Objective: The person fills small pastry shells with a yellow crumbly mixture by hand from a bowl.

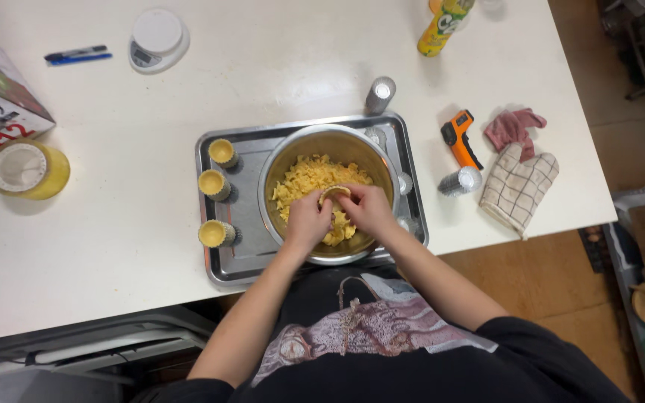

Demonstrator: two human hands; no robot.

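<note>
— What lay nearest the lens?

— A left hand (pixel 309 220) and right hand (pixel 367 209), fingers pinched together on one small pastry shell (pixel 334 194) over a steel bowl (pixel 285 153) of yellow dough pieces (pixel 304 179).

— Which was closer?

— Neither; the shell sat between them, at their far edge.

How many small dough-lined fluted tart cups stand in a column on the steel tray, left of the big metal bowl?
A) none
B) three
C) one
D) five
B: three small dough-lined fluted tart cups stand in a column on the rectangular steel tray, left of the big round metal bowl, while both hands work over the bowl's yellow dough.
</note>
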